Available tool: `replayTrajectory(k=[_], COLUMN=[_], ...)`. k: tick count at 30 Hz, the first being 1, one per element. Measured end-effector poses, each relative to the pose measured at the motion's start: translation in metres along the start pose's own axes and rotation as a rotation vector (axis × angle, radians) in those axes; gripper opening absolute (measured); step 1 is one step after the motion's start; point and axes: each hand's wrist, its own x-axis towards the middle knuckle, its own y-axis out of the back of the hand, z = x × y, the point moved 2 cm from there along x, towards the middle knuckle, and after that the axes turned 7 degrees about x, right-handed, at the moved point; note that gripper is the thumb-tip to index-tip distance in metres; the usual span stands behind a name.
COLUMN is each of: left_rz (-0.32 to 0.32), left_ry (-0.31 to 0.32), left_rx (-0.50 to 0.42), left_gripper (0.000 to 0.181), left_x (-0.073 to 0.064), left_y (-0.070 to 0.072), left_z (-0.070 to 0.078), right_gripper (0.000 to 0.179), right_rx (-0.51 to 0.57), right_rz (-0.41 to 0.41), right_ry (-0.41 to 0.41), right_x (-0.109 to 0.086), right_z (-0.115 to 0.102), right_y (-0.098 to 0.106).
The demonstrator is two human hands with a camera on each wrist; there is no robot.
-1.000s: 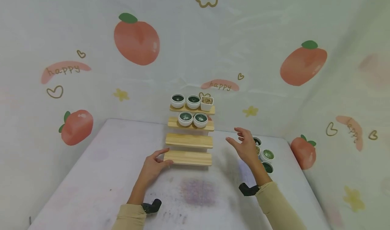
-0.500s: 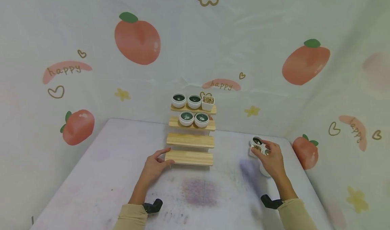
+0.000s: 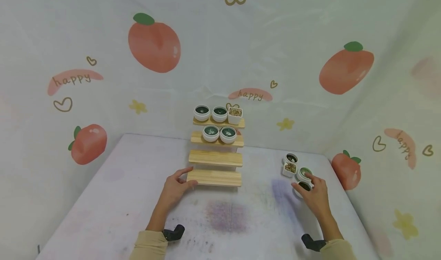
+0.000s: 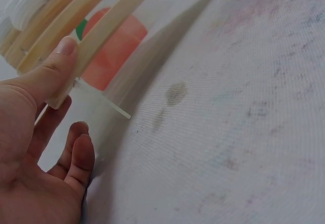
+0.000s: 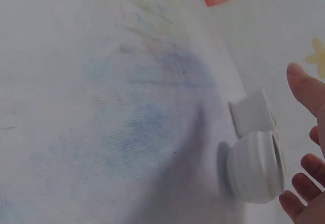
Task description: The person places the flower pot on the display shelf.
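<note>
In the head view, my left hand (image 3: 173,187) pinches the left end of the lowest plank of a stepped wooden rack (image 3: 215,178). The left wrist view has the thumb on top of that plank (image 4: 109,28) and a finger under it. Over on the right, my right hand (image 3: 317,198) hovers with thumb and fingers apart above a round white pot with dark green filling (image 3: 298,193), which it partly hides. Close by are a green-filled round pot (image 3: 303,172), a square pot (image 3: 289,169) and a dark-filled round pot (image 3: 291,158). Contact with a pot cannot be told.
The rack's top plank bears two round pots (image 3: 201,113) and a square pot (image 3: 235,115). Two more round pots (image 3: 211,133) stand on the second plank. A printed cloth wall (image 3: 193,80) rises behind the white table (image 3: 144,160).
My right hand moved right to the pots, reached over the square and green ones, then drew back toward the nearest round pot. The left hand keeps its hold on the rack.
</note>
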Motion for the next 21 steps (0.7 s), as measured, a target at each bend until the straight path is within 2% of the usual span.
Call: replayTrajectory(k=[10, 21], left_rz=[0.001, -0.003], left_ry=[0.006, -0.011], left_rx=[-0.006, -0.010], left_gripper=[0.060, 0.062], left_x=[-0.001, 0.000], left_y=[0.001, 0.001], left_z=[0.002, 0.001], right_gripper=[0.076, 0.084], right_rx=[0.026, 0.044], right_rz=[-0.007, -0.045], right_ry=[-0.054, -0.102], right_x=[-0.003, -0.002], right_z=[0.022, 0.035], right_y=[-0.011, -0.015])
